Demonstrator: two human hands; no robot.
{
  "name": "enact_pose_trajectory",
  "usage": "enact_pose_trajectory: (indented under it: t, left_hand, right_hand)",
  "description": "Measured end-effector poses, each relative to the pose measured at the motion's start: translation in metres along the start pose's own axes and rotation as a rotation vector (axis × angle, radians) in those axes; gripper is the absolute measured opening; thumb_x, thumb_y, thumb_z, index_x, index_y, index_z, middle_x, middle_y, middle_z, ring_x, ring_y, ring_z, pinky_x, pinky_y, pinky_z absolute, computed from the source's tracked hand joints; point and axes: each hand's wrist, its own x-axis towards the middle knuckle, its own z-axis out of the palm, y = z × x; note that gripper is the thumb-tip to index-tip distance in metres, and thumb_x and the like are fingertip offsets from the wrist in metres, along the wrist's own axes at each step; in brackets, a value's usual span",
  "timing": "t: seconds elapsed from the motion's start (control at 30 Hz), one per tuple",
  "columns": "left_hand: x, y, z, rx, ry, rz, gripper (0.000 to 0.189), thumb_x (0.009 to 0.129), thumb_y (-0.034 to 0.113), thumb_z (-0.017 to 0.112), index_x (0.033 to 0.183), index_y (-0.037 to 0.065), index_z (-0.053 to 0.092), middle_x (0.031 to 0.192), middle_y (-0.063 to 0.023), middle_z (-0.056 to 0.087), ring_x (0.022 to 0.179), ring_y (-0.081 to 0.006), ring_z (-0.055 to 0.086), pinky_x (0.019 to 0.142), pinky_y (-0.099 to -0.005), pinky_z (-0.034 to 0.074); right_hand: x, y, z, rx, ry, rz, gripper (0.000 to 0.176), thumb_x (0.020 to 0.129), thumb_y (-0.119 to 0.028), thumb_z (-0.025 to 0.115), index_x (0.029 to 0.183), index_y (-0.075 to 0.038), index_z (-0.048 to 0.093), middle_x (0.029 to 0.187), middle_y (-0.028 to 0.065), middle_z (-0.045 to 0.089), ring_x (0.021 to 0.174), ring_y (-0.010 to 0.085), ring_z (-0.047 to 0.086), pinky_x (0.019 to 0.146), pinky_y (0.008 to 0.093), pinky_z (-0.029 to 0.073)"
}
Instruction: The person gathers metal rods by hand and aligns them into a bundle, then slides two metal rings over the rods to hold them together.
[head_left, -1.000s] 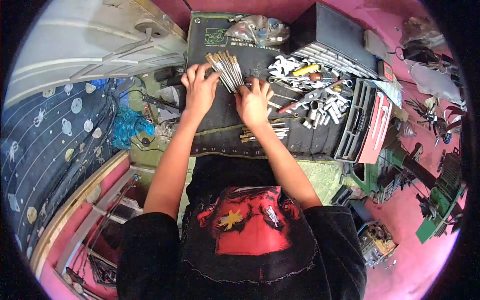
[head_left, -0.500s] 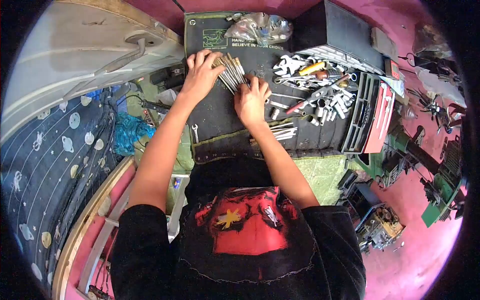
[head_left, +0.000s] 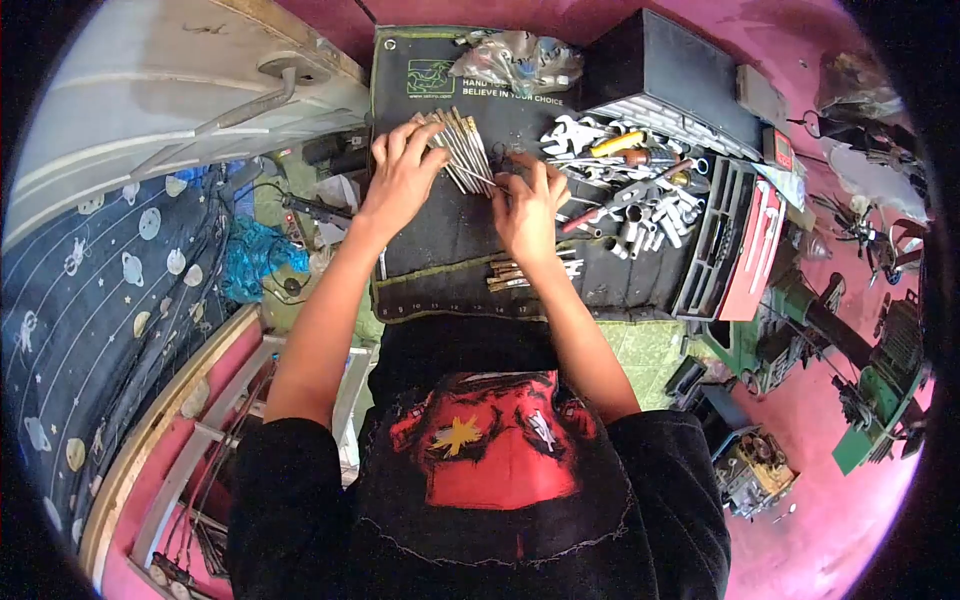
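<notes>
Slim metal rods (head_left: pixel 466 155), several with tan ends, lie side by side in a fanned row on a dark tool mat (head_left: pixel 440 235). At the row's left edge rests my left hand (head_left: pixel 403 180), fingers bent and spread, with thumb and fingertips touching the rods. My right hand (head_left: pixel 530 212) is at the row's lower right; its thumb and forefinger pinch the end of a rod lying slantwise across the others. The fingertips partly hide this contact. A second small group of rods (head_left: pixel 510 275) lies near the mat's front edge, partly behind my right forearm.
Right of my hands are piled wrenches and sockets (head_left: pixel 650 222), with a yellow-handled tool (head_left: pixel 617 144). Behind them stands a black case (head_left: pixel 670 75); a slotted tray (head_left: pixel 715 235) is farther right. A plastic bag (head_left: pixel 518 62) lies at the mat's back. A pale door (head_left: pixel 180 80) borders the left.
My right hand has moved right, away from the middle of the rods. The rods are spread into a wider fan. My left hand stays at their left edge.
</notes>
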Motion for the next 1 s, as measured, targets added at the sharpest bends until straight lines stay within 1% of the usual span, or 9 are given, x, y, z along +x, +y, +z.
enact_pose_trajectory:
  t: [0.07,0.13,0.23,0.37,0.43,0.5,0.6,0.77,1.0]
  left_hand:
    - [-0.007,0.014,0.000,-0.022,0.013,-0.014,0.015,0.093,0.020,0.073,0.106,0.013,0.070,0.144,-0.0054,0.059,0.133,-0.0320,0.050,0.110,-0.0531,0.037]
    - [-0.014,0.031,-0.002,-0.035,0.004,-0.037,0.017,0.092,0.020,0.075,0.106,0.012,0.070,0.143,-0.0050,0.059,0.133,-0.0317,0.050,0.109,-0.0528,0.037]
    - [-0.029,0.055,0.006,-0.043,0.032,-0.065,0.022,0.089,0.022,0.079,0.105,0.013,0.068,0.142,-0.0048,0.059,0.132,-0.0309,0.051,0.107,-0.0554,0.036]
    - [-0.046,0.089,0.014,-0.086,-0.011,-0.101,0.023,0.088,0.024,0.080,0.103,0.012,0.067,0.142,-0.0055,0.058,0.132,-0.0306,0.050,0.107,-0.0553,0.036]
    - [-0.055,0.105,0.021,-0.097,-0.040,-0.099,0.025,0.087,0.024,0.080,0.103,0.011,0.067,0.142,-0.0056,0.058,0.132,-0.0311,0.050,0.107,-0.0546,0.037]
    - [-0.064,0.121,0.027,-0.122,-0.063,-0.122,0.023,0.088,0.020,0.078,0.104,0.009,0.067,0.143,-0.0062,0.058,0.133,-0.0325,0.050,0.108,-0.0547,0.036]
    - [-0.075,0.143,0.035,-0.151,-0.088,-0.150,0.021,0.089,0.017,0.077,0.106,0.008,0.067,0.143,-0.0076,0.059,0.134,-0.0341,0.049,0.109,-0.0556,0.036]
    - [-0.089,0.172,0.047,-0.157,-0.085,-0.212,0.018,0.089,0.016,0.075,0.104,0.008,0.069,0.141,-0.0086,0.059,0.134,-0.0347,0.048,0.110,-0.0555,0.036]
    - [-0.100,0.186,0.057,-0.119,-0.070,-0.311,0.016,0.090,0.017,0.075,0.103,0.009,0.071,0.144,-0.0083,0.056,0.135,-0.0353,0.046,0.113,-0.0554,0.033]
  right_hand:
    - [-0.005,0.008,-0.010,0.027,0.009,-0.011,0.017,0.084,-0.009,0.077,0.100,-0.008,0.078,0.140,0.0088,0.060,0.129,0.0381,0.046,0.107,0.0526,0.035]
    - [-0.013,0.018,-0.022,0.012,-0.027,-0.002,0.015,0.085,-0.008,0.078,0.099,-0.011,0.079,0.142,0.0046,0.058,0.131,0.0377,0.045,0.108,0.0542,0.036]
    - [-0.027,0.037,-0.037,0.022,-0.071,0.012,0.015,0.086,-0.008,0.078,0.100,-0.011,0.079,0.141,0.0053,0.059,0.131,0.0375,0.045,0.109,0.0546,0.035]
    - [-0.045,0.060,-0.059,0.046,-0.185,0.036,0.016,0.085,-0.008,0.079,0.101,-0.010,0.080,0.139,0.0054,0.060,0.130,0.0372,0.044,0.111,0.0553,0.033]
    - [-0.054,0.070,-0.066,0.042,-0.175,0.009,0.015,0.084,-0.007,0.077,0.098,-0.011,0.080,0.138,0.0063,0.060,0.128,0.0374,0.045,0.106,0.0540,0.035]
    - [-0.063,0.080,-0.074,0.035,-0.214,0.011,0.015,0.084,-0.009,0.079,0.100,-0.011,0.080,0.138,0.0043,0.060,0.129,0.0363,0.045,0.108,0.0532,0.035]
    - [-0.078,0.096,-0.077,0.039,-0.216,-0.026,0.013,0.083,-0.008,0.080,0.095,-0.012,0.078,0.136,0.0014,0.061,0.126,0.0340,0.047,0.104,0.0513,0.036]
    - [-0.089,0.111,-0.084,0.038,-0.227,-0.062,0.014,0.084,-0.009,0.080,0.097,-0.013,0.079,0.137,0.0021,0.061,0.125,0.0344,0.047,0.103,0.0512,0.036]
    - [-0.092,0.121,-0.079,-0.007,-0.272,-0.128,0.012,0.085,-0.012,0.078,0.097,-0.011,0.079,0.136,0.0061,0.059,0.125,0.0363,0.047,0.102,0.0532,0.037]
